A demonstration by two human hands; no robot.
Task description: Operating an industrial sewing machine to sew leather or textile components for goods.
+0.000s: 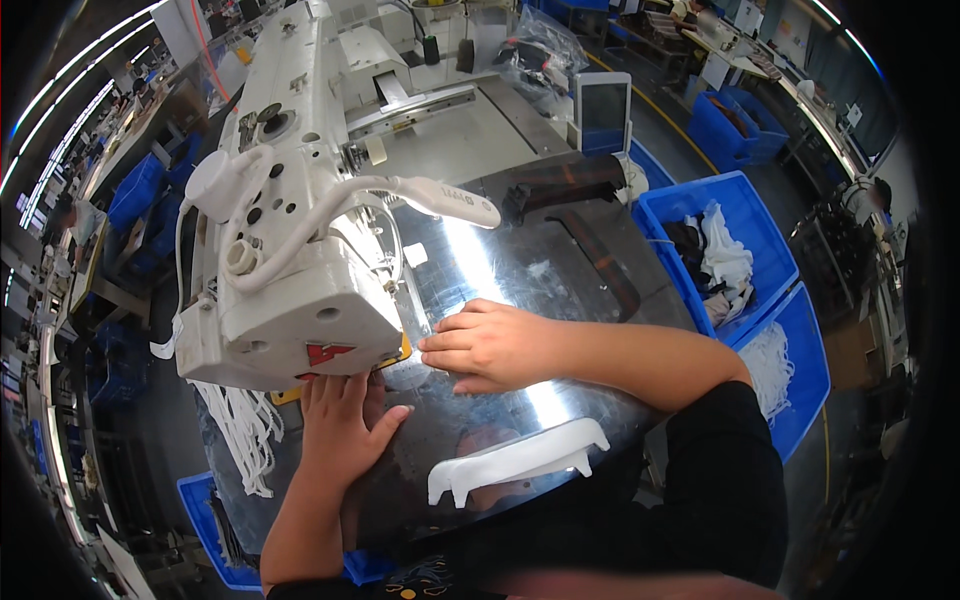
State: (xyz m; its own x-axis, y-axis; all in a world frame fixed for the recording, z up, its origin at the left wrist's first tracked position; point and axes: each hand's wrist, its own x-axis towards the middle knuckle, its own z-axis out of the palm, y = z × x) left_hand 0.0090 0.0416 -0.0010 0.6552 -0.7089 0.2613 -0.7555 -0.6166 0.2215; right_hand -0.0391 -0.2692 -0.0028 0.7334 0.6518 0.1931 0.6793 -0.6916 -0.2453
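Note:
A large white sewing machine point(290, 300) stands at the left, its head over a shiny metal table. My left hand point(345, 425) reaches up to the lower edge of that head, thumb spread away and fingers stretched forward. The machine head hides its fingertips. A yellow plate point(405, 350) shows partly beneath the head. My right hand point(490, 345) lies flat on the table to the right of the needle area, fingers pointing left, with nothing visible in it. Nearer my body lies a long white piece with short legs point(520, 460), touched by neither hand.
White strips point(245, 435) hang at the table's left side. Dark strips point(600, 265) lie on the far right of the tabletop, near a small screen panel point(603, 112). Blue bins point(780, 265) with white and dark cloth stand at the right. A lamp arm point(440, 198) projects over the table.

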